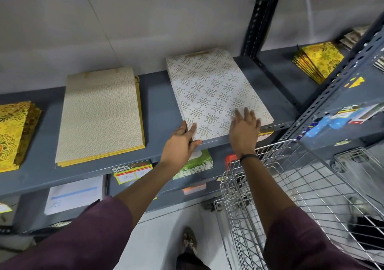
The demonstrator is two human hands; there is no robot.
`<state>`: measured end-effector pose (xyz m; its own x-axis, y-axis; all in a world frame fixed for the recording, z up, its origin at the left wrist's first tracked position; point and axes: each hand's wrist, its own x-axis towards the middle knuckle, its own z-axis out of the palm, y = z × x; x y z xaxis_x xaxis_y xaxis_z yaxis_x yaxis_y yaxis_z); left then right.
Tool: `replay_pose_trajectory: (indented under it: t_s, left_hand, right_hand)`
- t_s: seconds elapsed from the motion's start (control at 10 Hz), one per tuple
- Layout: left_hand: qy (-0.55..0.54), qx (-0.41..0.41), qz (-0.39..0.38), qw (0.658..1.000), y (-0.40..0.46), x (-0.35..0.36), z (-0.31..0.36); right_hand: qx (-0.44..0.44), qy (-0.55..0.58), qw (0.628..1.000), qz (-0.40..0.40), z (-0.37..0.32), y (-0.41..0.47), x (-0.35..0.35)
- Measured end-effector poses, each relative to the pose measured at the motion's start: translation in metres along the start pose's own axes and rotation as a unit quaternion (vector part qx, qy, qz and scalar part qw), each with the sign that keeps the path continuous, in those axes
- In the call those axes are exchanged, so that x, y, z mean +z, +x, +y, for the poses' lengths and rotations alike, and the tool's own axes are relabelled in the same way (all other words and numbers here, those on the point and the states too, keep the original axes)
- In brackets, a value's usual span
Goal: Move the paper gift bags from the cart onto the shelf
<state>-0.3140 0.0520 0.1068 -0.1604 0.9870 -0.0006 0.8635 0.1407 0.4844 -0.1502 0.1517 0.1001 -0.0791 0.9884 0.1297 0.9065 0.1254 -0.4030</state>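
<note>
A flat stack of white paper gift bags (pixel 214 91) with a gold knot pattern lies on the grey shelf (pixel 158 101). My left hand (pixel 179 143) grips the stack's near left corner, thumb on top. My right hand (pixel 245 128) rests flat on the near right part of the stack, fingers spread. The wire cart (pixel 291 186) stands at the lower right, below my right arm; I see no gift bags in its basket.
A cream stack of bags (pixel 99 114) lies to the left, and yellow floral bags (pixel 14 132) at the far left. More yellow bags (pixel 320 60) sit past the dark upright post (pixel 261 18). A price tag (pixel 131 171) hangs on the shelf edge. Lower shelves hold packets.
</note>
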Motion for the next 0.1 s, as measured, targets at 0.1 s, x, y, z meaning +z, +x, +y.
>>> replay_pose_trajectory:
  t_s: [0.1]
  left_hand:
    - [0.023, 0.02, -0.044, 0.999, -0.0079, -0.014, -0.002]
  right_hand:
    - [-0.065, 0.007, 0.997, -0.036, -0.0273, -0.0232, 0.0107]
